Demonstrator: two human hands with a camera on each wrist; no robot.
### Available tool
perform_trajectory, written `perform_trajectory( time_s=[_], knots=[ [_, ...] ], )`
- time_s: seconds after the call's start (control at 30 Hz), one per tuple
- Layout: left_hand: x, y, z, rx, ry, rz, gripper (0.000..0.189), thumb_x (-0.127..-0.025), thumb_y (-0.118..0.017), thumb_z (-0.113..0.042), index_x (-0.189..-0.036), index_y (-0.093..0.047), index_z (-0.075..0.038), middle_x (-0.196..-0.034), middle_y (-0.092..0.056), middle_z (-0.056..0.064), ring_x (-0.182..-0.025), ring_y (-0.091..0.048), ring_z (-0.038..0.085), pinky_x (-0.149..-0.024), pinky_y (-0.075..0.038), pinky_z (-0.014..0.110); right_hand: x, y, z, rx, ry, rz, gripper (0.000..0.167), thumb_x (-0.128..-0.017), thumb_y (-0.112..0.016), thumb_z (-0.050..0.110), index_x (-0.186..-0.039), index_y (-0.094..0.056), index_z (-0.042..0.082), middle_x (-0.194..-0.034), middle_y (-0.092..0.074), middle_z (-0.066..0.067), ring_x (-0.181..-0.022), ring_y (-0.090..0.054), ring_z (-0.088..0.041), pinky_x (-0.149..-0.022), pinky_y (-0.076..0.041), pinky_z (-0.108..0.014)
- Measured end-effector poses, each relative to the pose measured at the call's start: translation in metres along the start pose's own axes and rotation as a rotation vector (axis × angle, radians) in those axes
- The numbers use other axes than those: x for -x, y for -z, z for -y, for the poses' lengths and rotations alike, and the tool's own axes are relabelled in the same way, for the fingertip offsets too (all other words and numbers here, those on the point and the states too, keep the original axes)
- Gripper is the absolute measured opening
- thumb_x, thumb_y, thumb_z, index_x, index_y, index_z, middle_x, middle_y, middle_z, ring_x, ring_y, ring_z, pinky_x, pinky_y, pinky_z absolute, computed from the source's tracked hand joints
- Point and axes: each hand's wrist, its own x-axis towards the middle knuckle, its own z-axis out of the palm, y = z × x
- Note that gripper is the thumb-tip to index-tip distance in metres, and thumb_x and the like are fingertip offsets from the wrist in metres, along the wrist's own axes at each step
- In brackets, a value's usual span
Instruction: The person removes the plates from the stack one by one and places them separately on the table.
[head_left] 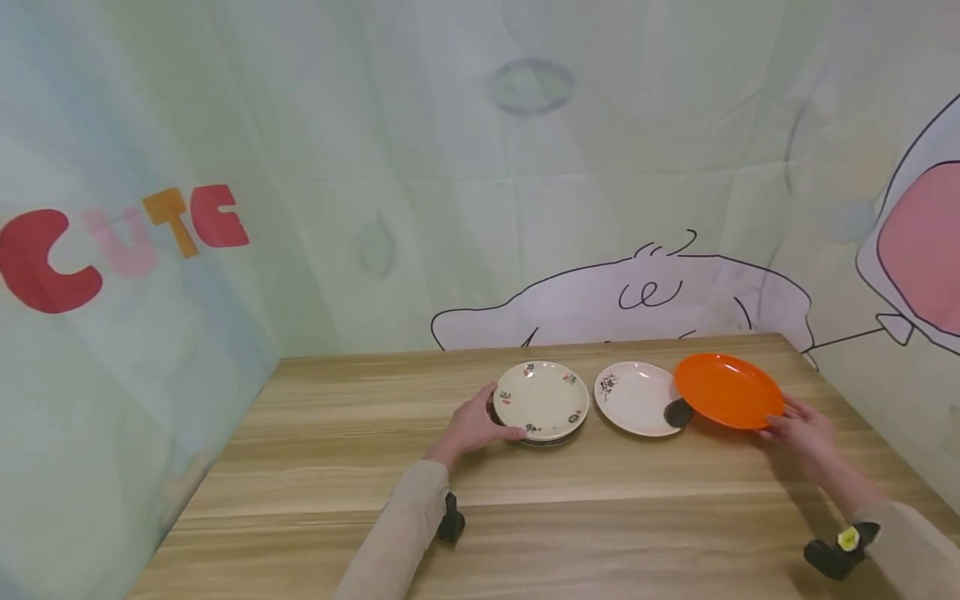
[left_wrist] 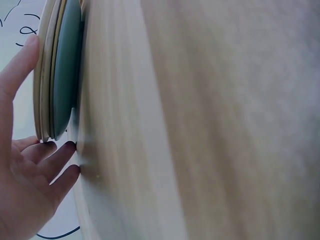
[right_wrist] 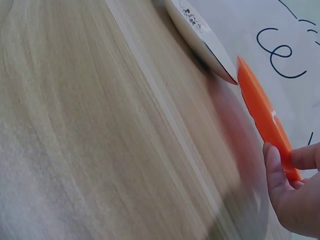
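My left hand (head_left: 477, 427) grips the left edge of a stack of plates, thumb on the top rim and the other fingers curled around the side. The top plate (head_left: 542, 402) is cream with small floral marks; a green plate (left_wrist: 68, 70) lies lower in the stack. With my right hand (head_left: 806, 429) I pinch the right rim of an orange plate (head_left: 726, 390), held tilted above the table. Between the two is a white plate (head_left: 632, 400) with a dark floral print and a dark patch at its right edge. The orange plate's left edge overlaps it in the head view.
Everything stands on a wood-grain table (head_left: 600, 517), the plates toward its back edge. A printed curtain (head_left: 360, 167) with cartoon drawings and coloured letters hangs behind and along the left side. Dark wrist devices (head_left: 836, 558) sit by both sleeves.
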Motion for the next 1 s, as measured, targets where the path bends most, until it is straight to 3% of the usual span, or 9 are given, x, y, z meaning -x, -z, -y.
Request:
perform_trajectory(
  time_s=[0.07, 0.13, 0.33, 1.0],
  knots=[
    [0.000, 0.000, 0.000, 0.001, 0.003, -0.005, 0.104, -0.062, -0.080, -0.046, -0.141, -0.027, -0.004, -0.139, -0.038, 0.018, -0.128, -0.035, 0.031, -0.106, -0.029, 0.045, 0.000, 0.001, 0.000, -0.012, -0.015, -0.012, 0.072, -0.089, -0.045, -0.004, -0.140, 0.006, -0.006, -0.135, -0.035, -0.031, -0.066, -0.059, 0.000, -0.066, -0.054, -0.019],
    [0.000, 0.000, 0.001, 0.005, 0.006, -0.009, 0.105, -0.061, -0.080, -0.046, -0.141, -0.027, -0.004, -0.139, -0.039, 0.017, -0.127, -0.036, 0.031, -0.106, -0.029, 0.044, -0.001, 0.002, 0.000, -0.012, -0.026, -0.027, 0.073, -0.089, -0.045, -0.004, -0.140, 0.007, -0.006, -0.143, 0.000, -0.032, -0.065, -0.058, 0.002, -0.066, -0.054, -0.019],
    [-0.001, 0.000, 0.000, 0.009, 0.009, -0.006, 0.106, -0.062, -0.080, -0.046, -0.142, -0.026, -0.003, -0.140, -0.037, 0.018, -0.128, -0.034, 0.031, -0.106, -0.027, 0.045, -0.001, 0.006, -0.001, -0.052, -0.039, -0.061, 0.074, -0.088, -0.044, -0.003, -0.140, 0.008, -0.004, -0.144, 0.003, -0.031, -0.065, -0.057, 0.004, -0.066, -0.054, -0.018],
    [0.000, -0.001, 0.001, 0.000, 0.009, -0.002, 0.105, -0.061, -0.080, -0.046, -0.141, -0.027, -0.004, -0.140, -0.037, 0.017, -0.129, -0.034, 0.032, -0.106, -0.028, 0.046, 0.001, 0.014, -0.009, 0.008, -0.071, -0.067, 0.070, -0.092, -0.040, 0.000, -0.140, 0.011, -0.003, -0.144, 0.001, -0.031, -0.065, -0.057, 0.004, -0.067, -0.054, -0.020]
  ],
)
